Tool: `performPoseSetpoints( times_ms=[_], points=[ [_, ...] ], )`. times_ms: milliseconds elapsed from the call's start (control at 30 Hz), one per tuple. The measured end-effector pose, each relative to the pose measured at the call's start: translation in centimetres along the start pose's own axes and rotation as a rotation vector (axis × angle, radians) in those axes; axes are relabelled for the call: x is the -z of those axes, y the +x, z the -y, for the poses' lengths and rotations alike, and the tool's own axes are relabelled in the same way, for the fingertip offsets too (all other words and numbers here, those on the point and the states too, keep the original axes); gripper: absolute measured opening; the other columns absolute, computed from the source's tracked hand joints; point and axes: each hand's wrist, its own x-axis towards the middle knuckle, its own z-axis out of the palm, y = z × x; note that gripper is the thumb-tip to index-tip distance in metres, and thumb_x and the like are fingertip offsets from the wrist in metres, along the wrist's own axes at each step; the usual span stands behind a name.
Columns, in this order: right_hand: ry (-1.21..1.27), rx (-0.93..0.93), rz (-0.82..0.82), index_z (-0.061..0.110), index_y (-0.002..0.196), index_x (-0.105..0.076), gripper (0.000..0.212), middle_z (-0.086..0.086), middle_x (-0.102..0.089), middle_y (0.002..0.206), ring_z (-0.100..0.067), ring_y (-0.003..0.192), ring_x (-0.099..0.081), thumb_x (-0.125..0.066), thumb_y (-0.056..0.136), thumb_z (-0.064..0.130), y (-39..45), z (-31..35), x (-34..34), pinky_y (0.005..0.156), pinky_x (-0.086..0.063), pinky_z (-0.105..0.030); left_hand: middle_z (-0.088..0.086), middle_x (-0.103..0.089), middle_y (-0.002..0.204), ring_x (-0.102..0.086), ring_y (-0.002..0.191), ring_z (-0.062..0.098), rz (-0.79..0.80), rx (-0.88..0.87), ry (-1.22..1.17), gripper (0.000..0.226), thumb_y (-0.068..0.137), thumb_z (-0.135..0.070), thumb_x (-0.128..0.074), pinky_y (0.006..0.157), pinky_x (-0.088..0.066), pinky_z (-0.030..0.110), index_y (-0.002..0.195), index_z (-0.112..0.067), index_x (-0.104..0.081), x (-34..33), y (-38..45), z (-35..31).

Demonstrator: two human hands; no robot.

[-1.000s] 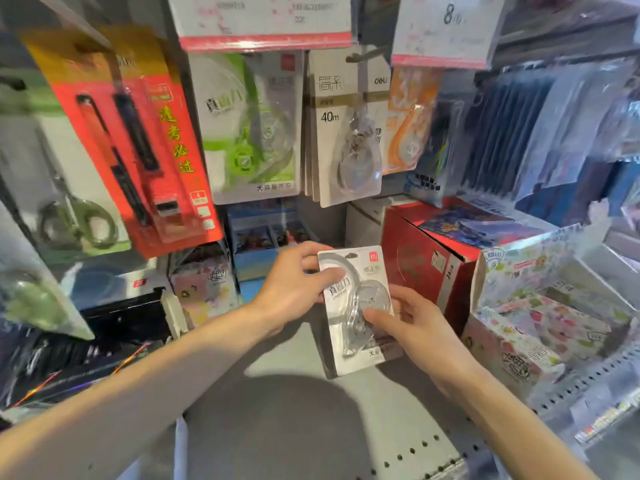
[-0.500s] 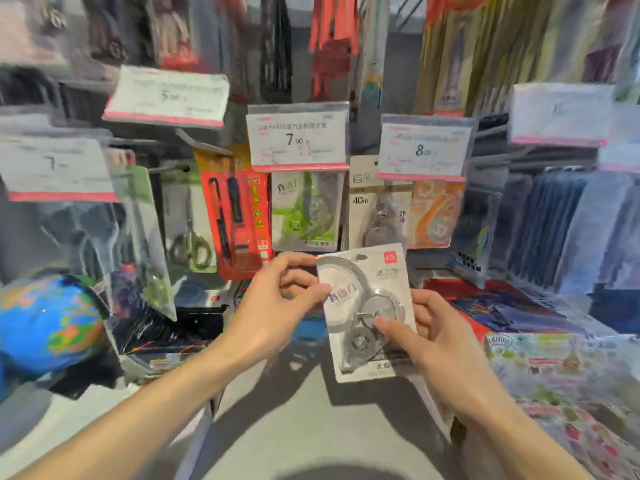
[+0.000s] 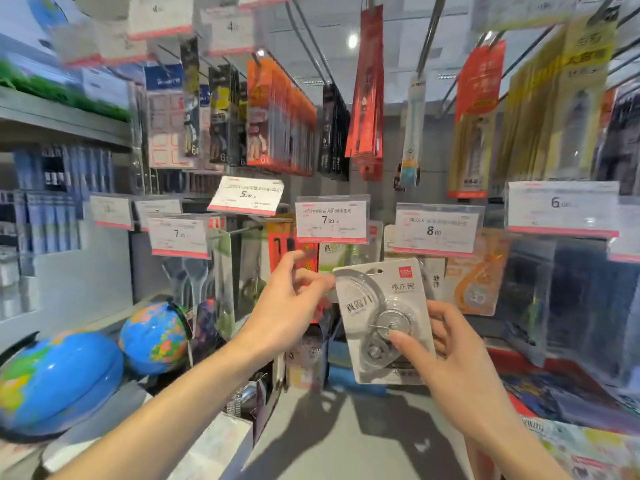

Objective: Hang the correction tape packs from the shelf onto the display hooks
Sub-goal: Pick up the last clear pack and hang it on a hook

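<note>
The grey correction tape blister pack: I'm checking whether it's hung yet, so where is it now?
In the head view, the grey correction tape blister pack sits centre-right, held between the left hand and right hand, just below the 7.90 price tag, not yet hung.

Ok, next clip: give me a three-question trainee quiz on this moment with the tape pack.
1. True or false: the pack already hangs on a hook.
2. Which hand has its thumb pressed on the clear blister? A) left hand B) right hand C) neither
3. Fill in: the tag just above the pack's top left corner reads ___.

Key: 1 false, both hands hold it in front of the display, its hang hole free. 2 B, the left hand pinches the top left corner instead. 3 7.90.
</note>
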Motion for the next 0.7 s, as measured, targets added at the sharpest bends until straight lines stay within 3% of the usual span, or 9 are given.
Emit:
performPoseSetpoints(
  times_ms=[67, 233, 400, 600, 700],
  points=[
    [-0.038, 0.023, -0.004, 0.044, 0.11, -0.058, 0.033, 0.039, -0.071, 0.107, 0.015, 0.097, -0.069, -0.079, 0.087, 0.034, 0.2, 0.3, 0.2, 0.07, -0.055, -0.013, -0.01, -0.077, 0.087, -0.075, 0.076, 0.012, -0.032, 0.016, -0.071, 0.046, 0.1, -0.026, -0.065, 0.071, -0.063, 0.036, 0.14, -0.026, -0.042, 0.4, 0.7, -0.6],
    [-0.067, 0.067, -0.025, 0.042, 0.112, -0.059, 0.034, 0.04, -0.07, 0.107, 0.017, 0.097, -0.068, -0.08, 0.088, 0.029, 0.4, 0.8, 0.3, 0.071, -0.052, -0.004, -0.007, -0.078, 0.077, -0.068, 0.061, 0.009, -0.102, -0.072, -0.194, 0.007, 0.106, -0.023, -0.056, 0.056, -0.056, 0.023, 0.112, -0.024, -0.059, 1.5, 0.4, -2.0],
    [-0.067, 0.078, 0.0, 0.042, 0.111, -0.06, 0.032, 0.041, -0.07, 0.103, 0.017, 0.094, -0.068, -0.079, 0.09, 0.026, 0.3, 1.2, -1.2, 0.071, -0.049, 0.0, 0.001, -0.077, 0.072, -0.067, 0.058, 0.01, -0.105, -0.137, -0.271, 0.012, 0.108, -0.02, -0.053, 0.051, -0.054, 0.021, 0.106, -0.014, -0.064, 2.5, -0.1, -3.8],
    [-0.039, 0.127, -0.013, 0.041, 0.111, -0.057, 0.03, 0.043, -0.067, 0.105, 0.019, 0.095, -0.065, -0.076, 0.093, 0.027, 2.4, 2.4, -3.8, 0.072, -0.046, 0.002, 0.004, -0.078, 0.073, -0.068, 0.059, 0.014, -0.093, -0.228, -0.254, 0.013, 0.107, -0.023, -0.054, 0.052, -0.053, 0.022, 0.103, -0.021, -0.066, 3.4, 0.3, -5.2],
    [-0.016, 0.132, -0.05, 0.037, 0.114, -0.057, 0.029, 0.028, -0.074, 0.099, 0.019, 0.092, -0.066, -0.076, 0.093, 0.029, 4.0, 2.7, -4.9, 0.07, -0.048, 0.0, 0.003, -0.077, 0.072, -0.067, 0.058, 0.013, -0.098, -0.228, -0.23, 0.015, 0.108, -0.023, -0.053, 0.052, -0.052, 0.02, 0.107, -0.018, -0.067, 3.8, 0.4, -5.3]
  ],
)
